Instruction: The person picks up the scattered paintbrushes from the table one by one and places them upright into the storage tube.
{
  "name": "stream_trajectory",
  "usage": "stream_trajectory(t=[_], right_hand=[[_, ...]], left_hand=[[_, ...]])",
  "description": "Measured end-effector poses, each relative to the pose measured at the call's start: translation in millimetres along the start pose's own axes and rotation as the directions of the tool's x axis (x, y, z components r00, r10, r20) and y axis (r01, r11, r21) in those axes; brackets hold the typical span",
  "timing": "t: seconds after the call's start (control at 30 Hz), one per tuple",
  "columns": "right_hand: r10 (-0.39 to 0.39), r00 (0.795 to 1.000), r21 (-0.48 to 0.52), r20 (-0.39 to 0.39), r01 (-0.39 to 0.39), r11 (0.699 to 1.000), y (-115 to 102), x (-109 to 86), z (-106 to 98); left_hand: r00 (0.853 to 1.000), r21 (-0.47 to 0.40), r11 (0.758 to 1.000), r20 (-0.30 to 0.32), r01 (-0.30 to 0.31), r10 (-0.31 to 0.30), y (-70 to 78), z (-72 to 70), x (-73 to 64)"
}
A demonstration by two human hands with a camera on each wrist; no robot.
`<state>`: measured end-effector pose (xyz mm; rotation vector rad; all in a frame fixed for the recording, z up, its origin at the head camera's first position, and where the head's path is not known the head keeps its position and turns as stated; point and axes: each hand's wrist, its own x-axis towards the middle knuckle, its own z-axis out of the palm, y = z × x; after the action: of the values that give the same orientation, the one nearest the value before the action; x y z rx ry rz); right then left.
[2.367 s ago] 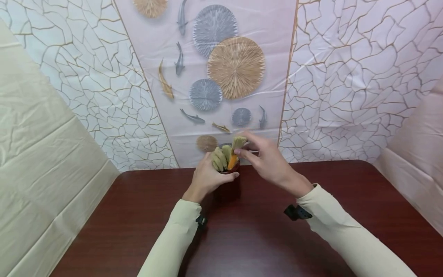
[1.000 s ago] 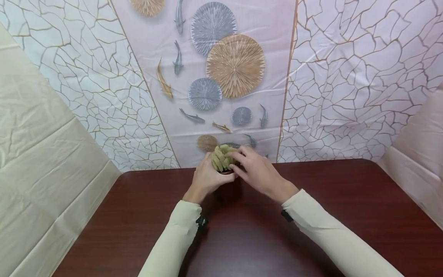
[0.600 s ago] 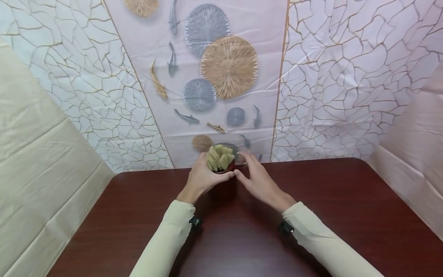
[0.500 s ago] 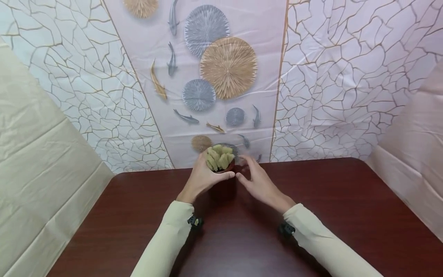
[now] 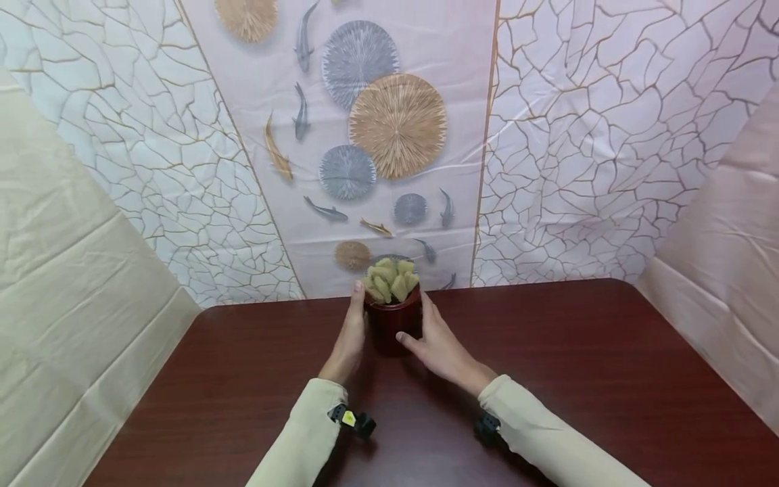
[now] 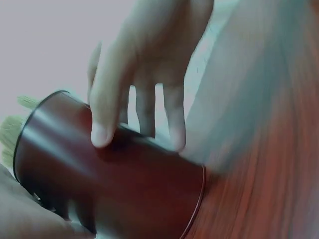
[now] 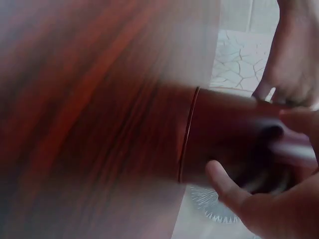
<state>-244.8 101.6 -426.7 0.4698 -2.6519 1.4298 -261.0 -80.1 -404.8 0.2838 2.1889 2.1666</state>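
Note:
A dark red cylindrical brush pot (image 5: 395,330) stands upright near the far side of the table. Several brushes (image 5: 389,276) stick out of its top, pale green bristle ends up, their handles hidden inside. My left hand (image 5: 348,335) holds the pot's left side, thumb up by the rim and the other fingers mostly out of sight behind. From the right, my right hand (image 5: 443,346) grips the pot, its thumb across the lower front. In the left wrist view the brush pot (image 6: 119,184) fills the foreground, and the right wrist view shows its base edge at the pot's lower end (image 7: 209,129).
The brown-red table (image 5: 243,392) has a far edge just behind the pot. A patterned backdrop cloth (image 5: 578,169) hangs close behind it, with beige cloth walls (image 5: 79,270) to either side.
The right hand first held an orange-handled brush over the pot and lowered it in among the others. It then let go and moved down to the pot's side. The pot has come nearer.

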Motion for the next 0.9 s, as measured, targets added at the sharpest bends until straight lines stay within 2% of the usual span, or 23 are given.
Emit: stream_trajectory(t=[0.1,0.2,0.33,0.5,0.6,0.67,0.73,0.8,0.87,0.9], right_hand=[[0.024,1.0,-0.019,-0.008,-0.024,1.0,2.0,-3.4,-8.2],[0.01,1.0,-0.016,-0.011,-0.01,1.0,6.6,-7.3,-19.5],[-0.024,1.0,0.005,-0.02,0.024,1.0,15.6,-14.2,-34.7],[-0.01,0.999,0.0,-0.031,0.01,1.0,25.4,-19.4,-45.8],[-0.022,0.999,0.009,-0.046,0.022,1.0,28.8,-18.1,-49.0],[-0.018,0.999,0.021,-0.05,0.019,1.0,30.0,-17.8,-51.5],[-0.006,0.998,0.02,-0.059,0.007,1.0,30.9,-18.7,-55.3],[0.009,0.996,-0.007,-0.084,-0.009,1.0,32.3,-21.3,-61.4],[0.01,0.992,-0.044,-0.125,-0.015,0.999,34.5,-25.1,-69.6],[0.002,0.989,-0.074,-0.148,-0.014,0.997,36.2,-27.0,-74.4]], left_hand=[[1.0,-0.056,0.998,0.019,0.021,-0.02,0.1,13.7,-2.7],[0.999,-0.044,0.999,0.032,0.014,-0.012,-1.4,26.2,-5.1],[0.996,-0.027,1.0,0.084,-0.003,0.005,-5.5,38.4,-6.2],[0.989,-0.059,0.998,0.149,-0.011,0.02,-7.5,43.8,-3.0],[0.982,-0.087,0.996,0.183,-0.027,0.043,-7.2,41.9,2.0],[0.98,-0.074,0.996,0.187,-0.053,0.066,-7.6,38.5,5.5],[0.979,-0.014,0.994,0.171,-0.107,0.108,-7.8,32.9,7.9],[0.981,0.115,0.979,0.12,-0.166,0.152,-7.1,25.5,7.9],[0.975,0.267,0.938,0.073,-0.223,0.211,-4.4,17.1,6.1],[0.97,0.359,0.902,0.052,-0.241,0.239,-2.5,12.4,4.2]])
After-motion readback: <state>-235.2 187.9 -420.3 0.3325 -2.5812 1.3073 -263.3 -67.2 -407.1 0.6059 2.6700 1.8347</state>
